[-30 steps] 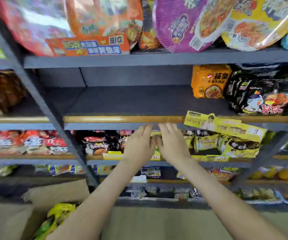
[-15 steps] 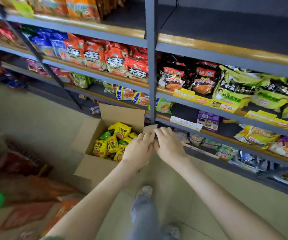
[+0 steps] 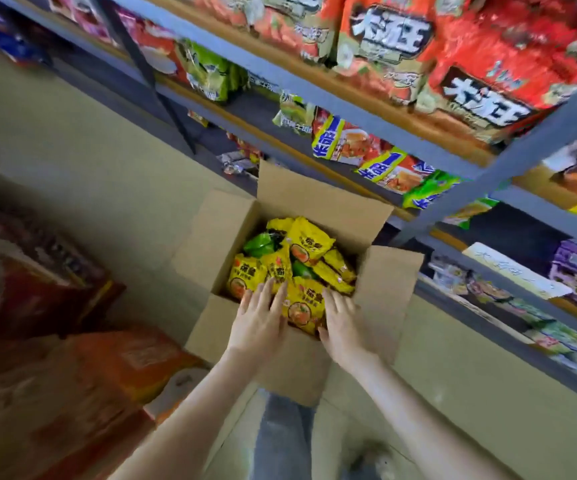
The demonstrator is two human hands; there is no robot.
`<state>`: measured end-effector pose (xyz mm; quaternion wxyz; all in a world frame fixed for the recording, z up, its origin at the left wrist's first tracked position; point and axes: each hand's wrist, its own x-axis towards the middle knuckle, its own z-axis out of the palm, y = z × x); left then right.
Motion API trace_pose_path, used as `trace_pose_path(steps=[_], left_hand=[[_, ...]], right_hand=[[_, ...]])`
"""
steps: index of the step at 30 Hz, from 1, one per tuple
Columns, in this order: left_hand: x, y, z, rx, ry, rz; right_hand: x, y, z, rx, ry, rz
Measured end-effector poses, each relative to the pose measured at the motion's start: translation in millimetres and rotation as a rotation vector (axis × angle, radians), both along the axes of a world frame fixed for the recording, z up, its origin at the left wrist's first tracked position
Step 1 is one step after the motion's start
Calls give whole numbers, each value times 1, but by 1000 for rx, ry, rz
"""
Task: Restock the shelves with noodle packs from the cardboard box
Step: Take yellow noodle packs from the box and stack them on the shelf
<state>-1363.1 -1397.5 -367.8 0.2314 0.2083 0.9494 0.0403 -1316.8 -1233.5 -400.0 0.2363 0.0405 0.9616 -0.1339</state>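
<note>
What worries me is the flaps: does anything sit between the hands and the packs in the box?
Nothing visible. The box has its flaps folded outward, and the left hand and right hand are at the yellow packs, either side of the front pack.

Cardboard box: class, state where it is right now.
Head view, centre: the cardboard box sits open on the floor before the shelves, with left hand and right hand over its near edge.

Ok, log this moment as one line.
box: open, holds packs | left hand: open, on packs | right hand: open, beside front pack | grip: none yet
</note>
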Motion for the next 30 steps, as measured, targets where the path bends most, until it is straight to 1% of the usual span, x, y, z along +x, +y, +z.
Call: trace_pose_path(steps=[2,3,4,5,8,11,14,16,18,20,23,26,30], left_hand=[[-21,-7,-51,-16,-32,-35],[-29,-7,-76,-36,-77,-53],[-34,-7,-101,-42,-88,-57],[-35,-7,-131,-37,-55,-62],[-34,-5,-212,-107,-61,-125],[-27,1,-270,-86,-84,-140],[-22,5,-302,-93,-78,-100],[-20,10,-309,-158,-80,-152],[-22,13,-311,-153,-78,-129],[-22,12,-312,-165,-62,-93],[-27,15,-300,-195,-20,-92],[-36,22,-284,-189,-60,-182],[-45,23,-276,-223,-35,-331]], right_hand=[[-21,-10,-53,34,-93,-4],[-29,-12,-80,32,-139,-3],[-37,-12,-106,35,-182,-2],[-43,-11,-131,49,-209,-3],[-59,-5,-206,101,-210,42],[-74,0,-268,148,-232,68],[-86,-3,-305,140,-275,46],[-92,-6,-313,120,-311,-51],[-99,-7,-312,104,-350,-120],[-102,-8,-305,113,-334,-95],[-96,-10,-287,137,-238,-25],[-85,-15,-274,107,-231,-17],[-77,-15,-261,58,-173,-28]])
